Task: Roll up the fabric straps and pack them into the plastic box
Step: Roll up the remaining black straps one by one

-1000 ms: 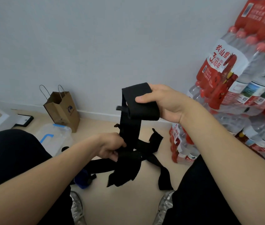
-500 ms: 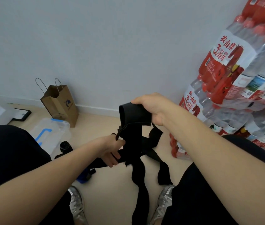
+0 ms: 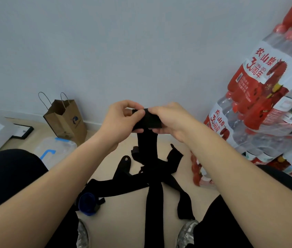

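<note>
Both hands up front: left hand and right hand each pinch the black strap, its tail hanging to the floor; plastic box left

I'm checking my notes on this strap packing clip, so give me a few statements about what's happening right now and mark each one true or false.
Both the left hand and the right hand grip the top end of one black strap. True.
That strap's tail hangs down towards the floor. True.
The plastic box sits on the person's lap. False: it stands on the floor beside the paper bag.
The paper bag lies flat on its side. False: it stands upright by the wall.
The bottled water packs are stacked at the right. True.
</note>
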The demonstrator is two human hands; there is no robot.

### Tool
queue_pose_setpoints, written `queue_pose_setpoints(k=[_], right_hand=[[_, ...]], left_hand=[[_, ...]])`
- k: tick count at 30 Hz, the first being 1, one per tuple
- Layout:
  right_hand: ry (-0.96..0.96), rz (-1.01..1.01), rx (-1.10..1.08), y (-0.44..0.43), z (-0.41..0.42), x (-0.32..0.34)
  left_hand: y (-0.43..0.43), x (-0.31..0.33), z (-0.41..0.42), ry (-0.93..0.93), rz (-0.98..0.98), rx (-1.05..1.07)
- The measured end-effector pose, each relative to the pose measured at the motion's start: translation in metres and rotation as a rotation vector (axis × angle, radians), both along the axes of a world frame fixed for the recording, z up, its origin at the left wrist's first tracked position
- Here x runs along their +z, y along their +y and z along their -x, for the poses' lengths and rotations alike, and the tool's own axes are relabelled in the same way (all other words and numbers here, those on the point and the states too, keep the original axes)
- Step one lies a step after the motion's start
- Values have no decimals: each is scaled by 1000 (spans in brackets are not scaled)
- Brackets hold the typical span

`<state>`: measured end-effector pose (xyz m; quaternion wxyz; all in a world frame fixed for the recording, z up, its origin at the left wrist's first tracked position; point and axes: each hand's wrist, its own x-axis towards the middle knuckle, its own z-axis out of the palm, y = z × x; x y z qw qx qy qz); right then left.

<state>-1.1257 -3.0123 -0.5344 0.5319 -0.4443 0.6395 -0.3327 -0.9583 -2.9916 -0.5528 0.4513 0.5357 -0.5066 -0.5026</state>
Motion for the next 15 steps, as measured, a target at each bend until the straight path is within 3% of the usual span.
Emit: queue_pose_setpoints(k=[5,11,15], right_hand=[[104,299,50,0,6,14],[71,394,184,-8,19,25],[470,577,283,-14,23,22]], left_hand=[[-17,12,-9,107,52,-34],[-31,22,-24,-114,185,-178],[-34,23,-24,-313,258,-148]])
